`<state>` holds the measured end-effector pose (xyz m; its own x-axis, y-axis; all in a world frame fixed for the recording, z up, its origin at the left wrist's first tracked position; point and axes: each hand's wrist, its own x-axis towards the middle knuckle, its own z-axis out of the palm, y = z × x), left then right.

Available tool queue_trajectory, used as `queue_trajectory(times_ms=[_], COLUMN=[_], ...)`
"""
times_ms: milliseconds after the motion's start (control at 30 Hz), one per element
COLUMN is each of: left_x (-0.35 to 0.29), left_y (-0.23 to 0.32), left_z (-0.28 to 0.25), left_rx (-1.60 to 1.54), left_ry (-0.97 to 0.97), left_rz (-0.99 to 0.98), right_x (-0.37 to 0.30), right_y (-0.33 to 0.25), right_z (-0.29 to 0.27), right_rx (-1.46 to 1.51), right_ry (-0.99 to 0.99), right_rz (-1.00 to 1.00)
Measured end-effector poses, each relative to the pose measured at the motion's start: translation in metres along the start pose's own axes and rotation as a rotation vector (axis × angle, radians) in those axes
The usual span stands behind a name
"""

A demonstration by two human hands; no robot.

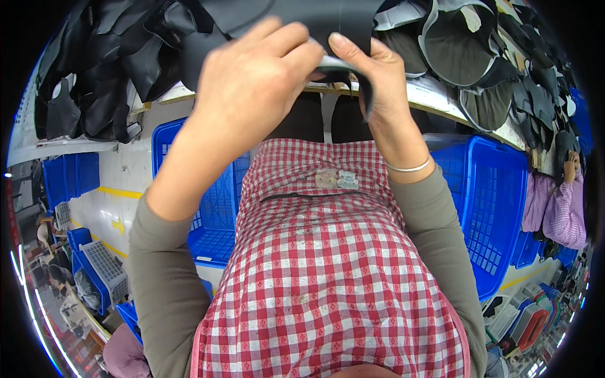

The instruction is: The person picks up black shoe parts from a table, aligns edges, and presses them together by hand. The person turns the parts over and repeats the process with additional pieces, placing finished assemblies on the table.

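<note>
The fingers (287,39) of the left hand (249,82) and right hand (387,82) are pinching a light-edged black piece (331,24) at the near edge of the table (430,97), black cutouts (148,63) lying heaped alongside. Below, the left blue basket (167,134) is showing its mesh floor; the right blue basket (495,214) is showing mostly its mesh wall.

Factory workshop: heaped black pieces (146,66), blue crates (498,189), floor markings (120,192).

gap over floor (129,167) — blue crates (166,133) alongside
</note>
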<state>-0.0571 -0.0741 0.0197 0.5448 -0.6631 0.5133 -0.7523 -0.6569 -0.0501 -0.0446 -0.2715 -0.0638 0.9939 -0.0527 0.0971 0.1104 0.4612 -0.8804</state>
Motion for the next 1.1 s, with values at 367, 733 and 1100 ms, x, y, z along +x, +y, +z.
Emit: queue_trajectory(times_ms=[367, 733, 1100], left_x=[-0.061, -0.044, -0.087], left_y=[0.037, 0.006, -0.040], left_z=[0.160, 0.071, 0.077], left_rx=[-2.670, -1.472, -1.764], left_ry=[0.397, 0.366, 0.120], left_rz=[-1.134, -0.885, -0.979], right_x=[-0.005, 0.015, 0.005], right_y=[0.030, -0.011, -0.021], right_z=[-0.018, -0.012, -0.010], right_rx=[0.019, -0.230, -0.483], right_ry=[0.104, -0.132, -0.265], right_rz=[0.091, 0.108, 0.262])
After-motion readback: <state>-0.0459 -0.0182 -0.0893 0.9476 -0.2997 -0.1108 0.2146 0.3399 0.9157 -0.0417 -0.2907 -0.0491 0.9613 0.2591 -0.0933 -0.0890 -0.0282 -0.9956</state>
